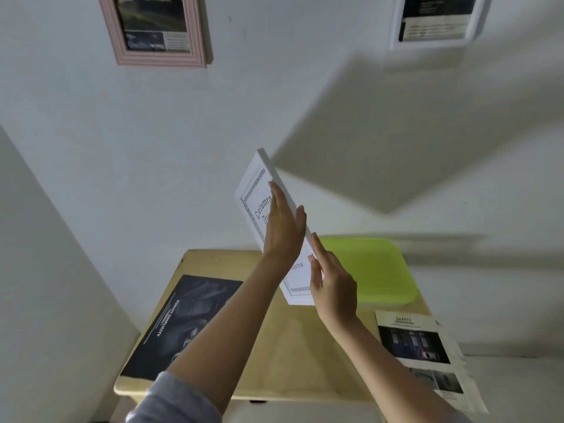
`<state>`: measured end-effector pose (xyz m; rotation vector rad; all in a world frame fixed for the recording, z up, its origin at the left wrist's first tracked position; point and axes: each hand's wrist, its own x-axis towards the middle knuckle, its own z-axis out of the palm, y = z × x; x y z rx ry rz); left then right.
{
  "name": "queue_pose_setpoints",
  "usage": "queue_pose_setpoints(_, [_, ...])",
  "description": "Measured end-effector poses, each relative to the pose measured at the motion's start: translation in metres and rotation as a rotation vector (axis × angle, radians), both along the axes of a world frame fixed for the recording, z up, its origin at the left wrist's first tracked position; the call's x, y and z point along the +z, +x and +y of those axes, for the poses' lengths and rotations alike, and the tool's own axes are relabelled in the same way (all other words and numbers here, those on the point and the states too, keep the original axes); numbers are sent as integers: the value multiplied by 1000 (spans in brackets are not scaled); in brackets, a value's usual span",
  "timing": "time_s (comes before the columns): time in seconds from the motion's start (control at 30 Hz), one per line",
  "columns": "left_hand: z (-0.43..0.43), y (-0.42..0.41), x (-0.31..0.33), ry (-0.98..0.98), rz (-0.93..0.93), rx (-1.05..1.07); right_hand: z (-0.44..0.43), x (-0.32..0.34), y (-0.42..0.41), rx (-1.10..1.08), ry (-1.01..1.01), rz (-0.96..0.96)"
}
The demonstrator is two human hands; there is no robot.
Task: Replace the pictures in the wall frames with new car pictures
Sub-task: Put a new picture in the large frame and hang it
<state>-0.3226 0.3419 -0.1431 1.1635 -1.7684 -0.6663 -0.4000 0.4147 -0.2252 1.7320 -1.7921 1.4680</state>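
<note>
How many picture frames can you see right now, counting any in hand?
3. A pink frame hangs upper left on the wall, a white wall frame upper right, both cut by the top edge. A white frame is held between both hands above the table.

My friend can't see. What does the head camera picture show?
Two bare hands, left hand and right hand, hold a white frame tilted in the air above a wooden table. On the table lie car pictures and a green tray; a pink frame hangs on the wall.
</note>
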Motion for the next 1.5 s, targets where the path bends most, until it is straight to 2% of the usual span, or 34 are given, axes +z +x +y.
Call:
queue_pose_setpoints(0.07, [-3, 11, -5, 19, 2, 45, 0, 0, 13, 12, 27, -2])
queue_pose_setpoints(0.23, [-17, 54, -15, 64, 145, 170, -4, -9, 58, 105, 100, -63])
queue_pose_setpoints(0.4, [-33, 128, -34, 128, 330, 317, 5, -24, 112, 474, 193, -165])
queue_pose_setpoints(0.47, [-37, 161, -52, 155, 389, 337, 5, -35, 122, 560, 254, -210])
queue_pose_setpoints(0.53, [-38, 189, -73, 210, 462, 316, -2, -51, 121, 501, 279, -296])
queue_pose_setpoints(0.6, [-35, 212, -93, 280, 496, 252, -15, -71, 115, 336, 329, -377])
queue_pose_setpoints(0.7, [-28, 236, -121, 388, 539, 176, -25, -105, 102, 135, 607, -540])
queue_pose_setpoints(0.8, [-22, 244, -148, 490, 612, 111, -22, -136, 94, 123, 834, -856])
queue_pose_setpoints(0.9, [-21, 244, -176, 579, 636, 59, -11, -159, 94, 108, 859, -979])
queue_pose_setpoints(1.17, [-25, 210, -234, 734, 431, 60, 12, -184, 72, -70, 747, -1018])
queue_pose_setpoints(1.3, [-33, 190, -257, 752, 229, 39, 15, -192, 56, -129, 723, -989])
queue_pose_setpoints(1.4, [-35, 177, -268, 767, 67, 14, 16, -197, 48, -157, 712, -927])
queue_pose_setpoints(1.5, [-37, 166, -272, 800, -41, 107, 14, -200, 42, -153, 741, -761])
